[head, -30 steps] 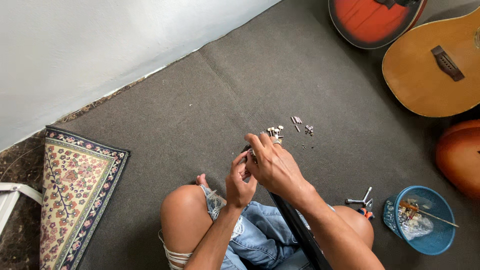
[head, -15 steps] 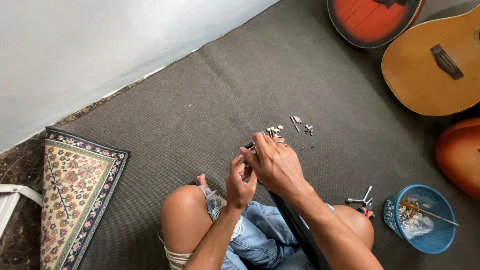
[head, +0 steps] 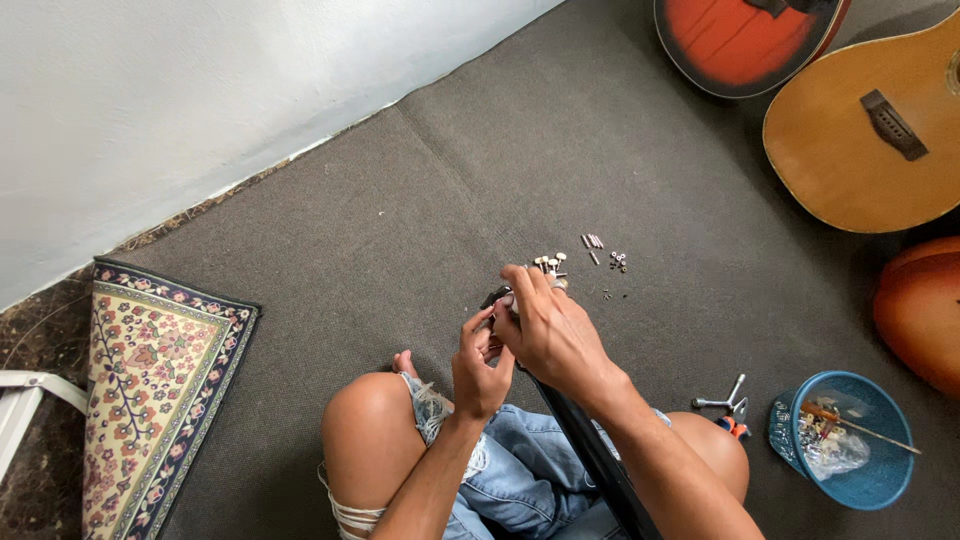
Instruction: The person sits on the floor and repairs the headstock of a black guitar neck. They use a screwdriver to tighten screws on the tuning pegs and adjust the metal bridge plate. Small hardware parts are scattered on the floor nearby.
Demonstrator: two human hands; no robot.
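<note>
I sit on a dark grey carpet (head: 420, 210) with a black guitar neck (head: 590, 450) lying across my lap. My right hand (head: 548, 335) is closed over the top of the neck's head, fingers wrapped around it. Right beside it, my left hand (head: 478, 365) pinches something small at the head's left side; what it pinches is hidden by the fingers. Just beyond my hands, small metal tuning parts (head: 552, 264) and tiny screws and pins (head: 605, 250) lie loose on the carpet.
Three guitar bodies lie at the right: red-orange (head: 740, 40), tan (head: 880, 130), reddish-brown (head: 925, 310). A blue bowl (head: 885, 485) holds a plastic bag and a stick. A metal tool (head: 725, 400) lies by my knee. A patterned rug (head: 150, 380) and white wall (head: 200, 100) are left.
Both hands stay at the head of the neck; fingers have shifted only slightly. The view has barely moved.
</note>
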